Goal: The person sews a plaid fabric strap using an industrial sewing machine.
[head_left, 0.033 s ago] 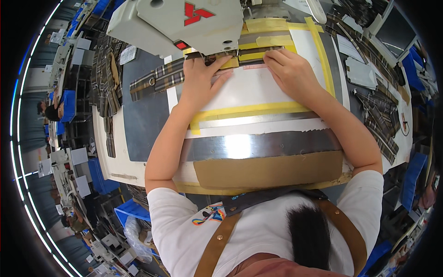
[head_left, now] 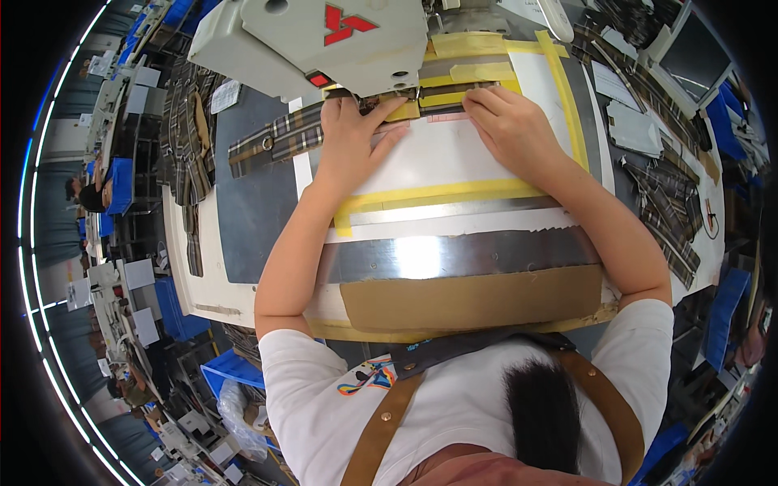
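A strip of brown plaid fabric (head_left: 285,138) with a small metal ring (head_left: 267,143) on it runs from the left toward the area under the sewing machine head (head_left: 312,40). My left hand (head_left: 350,142) lies on this strip just below the machine, thumb and fingers spread and fingertips partly hidden by the head. To the right, my right hand (head_left: 515,130) pinches the narrow plaid end beside the yellow-taped guide (head_left: 450,99). The needle area between my hands is mostly covered by the machine.
A white sheet edged with yellow tape (head_left: 454,190) covers the work plate. Plaid pieces (head_left: 186,138) hang at the left; more plaid strips (head_left: 668,211) lie at the right, below a monitor (head_left: 693,57). Brown cardboard (head_left: 470,300) lines the front edge. A blue bin (head_left: 231,373) stands lower left.
The dark edge above my left fingertips shows less now, with the left fingers shifted very slightly. My right hand stays in the same place.
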`<state>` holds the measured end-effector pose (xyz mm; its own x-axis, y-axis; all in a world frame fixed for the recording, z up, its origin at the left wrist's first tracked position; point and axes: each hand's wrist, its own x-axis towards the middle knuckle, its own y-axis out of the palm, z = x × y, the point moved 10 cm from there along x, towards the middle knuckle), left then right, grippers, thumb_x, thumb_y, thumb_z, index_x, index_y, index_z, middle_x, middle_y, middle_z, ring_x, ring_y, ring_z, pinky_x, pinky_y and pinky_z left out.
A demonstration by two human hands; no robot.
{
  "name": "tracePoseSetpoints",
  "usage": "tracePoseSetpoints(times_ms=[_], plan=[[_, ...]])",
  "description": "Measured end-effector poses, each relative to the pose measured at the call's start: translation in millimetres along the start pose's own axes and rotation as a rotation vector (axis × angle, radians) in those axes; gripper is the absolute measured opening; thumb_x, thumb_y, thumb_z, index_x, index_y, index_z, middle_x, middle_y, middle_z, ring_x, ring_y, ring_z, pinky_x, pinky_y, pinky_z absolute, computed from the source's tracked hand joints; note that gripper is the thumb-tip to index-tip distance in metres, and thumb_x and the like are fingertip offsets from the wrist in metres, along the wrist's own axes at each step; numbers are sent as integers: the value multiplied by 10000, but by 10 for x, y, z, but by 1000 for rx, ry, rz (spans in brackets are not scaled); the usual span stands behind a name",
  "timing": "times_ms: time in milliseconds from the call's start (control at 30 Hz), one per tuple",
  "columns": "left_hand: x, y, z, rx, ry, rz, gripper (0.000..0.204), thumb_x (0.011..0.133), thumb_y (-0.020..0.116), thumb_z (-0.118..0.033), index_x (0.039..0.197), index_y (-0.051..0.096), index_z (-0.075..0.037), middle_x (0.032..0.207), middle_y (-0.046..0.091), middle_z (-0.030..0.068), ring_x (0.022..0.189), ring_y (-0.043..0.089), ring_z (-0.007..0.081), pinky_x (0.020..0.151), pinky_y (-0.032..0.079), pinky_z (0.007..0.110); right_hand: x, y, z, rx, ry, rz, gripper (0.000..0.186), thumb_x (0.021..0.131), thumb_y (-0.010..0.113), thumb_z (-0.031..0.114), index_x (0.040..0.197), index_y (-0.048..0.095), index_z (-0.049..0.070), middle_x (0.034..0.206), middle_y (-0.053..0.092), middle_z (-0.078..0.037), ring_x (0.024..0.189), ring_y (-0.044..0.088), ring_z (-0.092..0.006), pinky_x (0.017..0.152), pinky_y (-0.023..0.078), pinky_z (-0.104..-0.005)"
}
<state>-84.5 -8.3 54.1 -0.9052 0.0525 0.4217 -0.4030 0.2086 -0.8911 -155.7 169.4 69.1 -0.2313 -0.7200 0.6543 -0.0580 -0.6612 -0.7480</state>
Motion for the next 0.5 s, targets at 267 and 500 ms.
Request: tracePoseSetpoints(times_ms=[267, 500], plan=[[-179, 418, 692, -582, -465, -125, 352, 980, 758, -303, 1129, 713, 13, 1078, 594, 159, 1034, 542, 318, 948, 444, 414, 9, 12, 44, -30, -16, 12, 163, 793, 688, 21, 955, 683, 10, 945, 632, -54, 868, 651, -222, 726, 577, -335], [-70, 282, 654, -749, -414, -162, 267, 1044, 691, -223, 1122, 680, 33, 1010, 711, 63, 907, 613, 100, 794, 478, 265, -15, 127, 17, -9, 54, 165, 350, 852, 723, 17, 1202, 727, -3, 1119, 683, -84, 1008, 676, -257, 858, 584, -364]])
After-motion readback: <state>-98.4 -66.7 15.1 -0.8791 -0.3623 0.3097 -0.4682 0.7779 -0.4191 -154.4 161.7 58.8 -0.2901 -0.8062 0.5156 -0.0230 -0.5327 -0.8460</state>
